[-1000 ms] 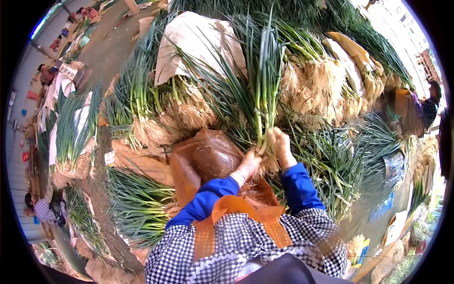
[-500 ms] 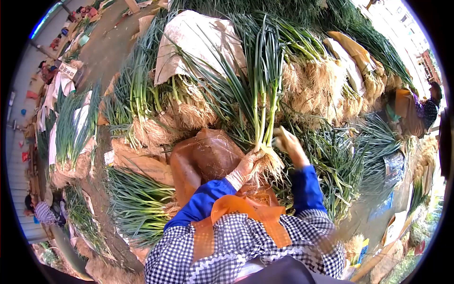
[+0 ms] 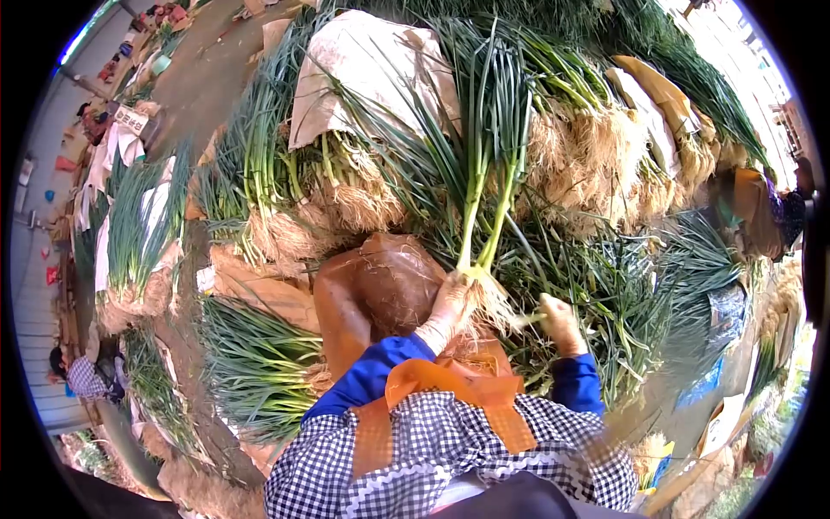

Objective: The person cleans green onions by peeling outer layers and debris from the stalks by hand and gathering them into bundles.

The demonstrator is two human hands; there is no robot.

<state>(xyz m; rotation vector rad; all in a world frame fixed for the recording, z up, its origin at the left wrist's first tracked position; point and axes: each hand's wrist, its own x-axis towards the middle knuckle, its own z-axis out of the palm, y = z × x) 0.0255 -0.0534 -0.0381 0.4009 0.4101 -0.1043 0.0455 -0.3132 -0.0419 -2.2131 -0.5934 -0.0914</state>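
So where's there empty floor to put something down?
Mostly at the picture's upper left: the brown floor between the small sign and the green onions. Nearer is crowded: the left hand grips a rooty bundle, and loose leaves lie beside the right hand.

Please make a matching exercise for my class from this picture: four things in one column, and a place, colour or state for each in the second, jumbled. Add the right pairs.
Things
1. Left hand
2. Right hand
3. Pale cloth
4. Shoulder straps

Descriptions
A. Orange
B. Out to the right of the held green stalks, apart from them
C. Gripping the green stalks near their roots
D. Spread over bunches beyond the hands

Right pairs: 1-C, 2-B, 3-D, 4-A
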